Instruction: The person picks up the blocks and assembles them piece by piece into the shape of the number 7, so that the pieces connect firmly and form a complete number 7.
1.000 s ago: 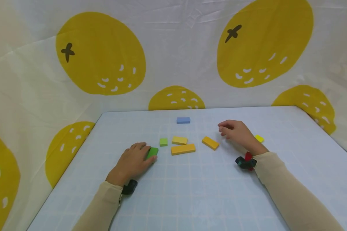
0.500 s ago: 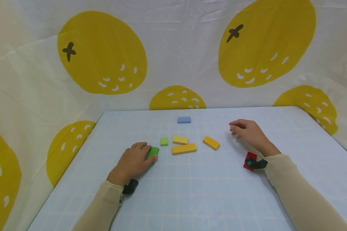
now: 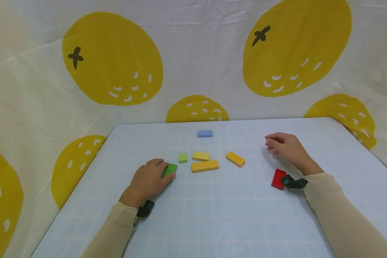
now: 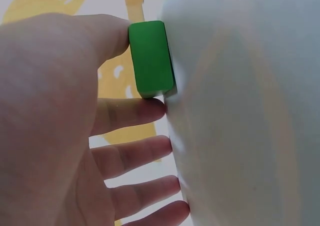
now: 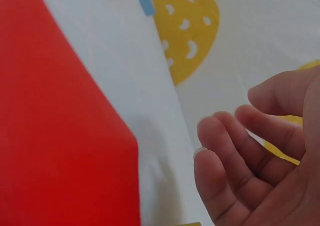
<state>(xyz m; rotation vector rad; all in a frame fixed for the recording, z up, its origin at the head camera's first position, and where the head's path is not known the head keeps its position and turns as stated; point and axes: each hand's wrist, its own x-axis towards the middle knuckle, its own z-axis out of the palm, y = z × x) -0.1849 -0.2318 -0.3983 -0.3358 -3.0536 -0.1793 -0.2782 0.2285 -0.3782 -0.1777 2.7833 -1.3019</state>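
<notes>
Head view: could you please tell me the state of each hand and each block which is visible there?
Left hand: gripping the dark green block.
Dark green block: held.
Right hand: holding nothing, fingers loosely curled.
Red block: on the table, not held.
Light green block: loose.
Pale yellow block: loose.
Long orange block: lying flat.
Short orange block: lying aslant.
Blue block: loose.
</notes>
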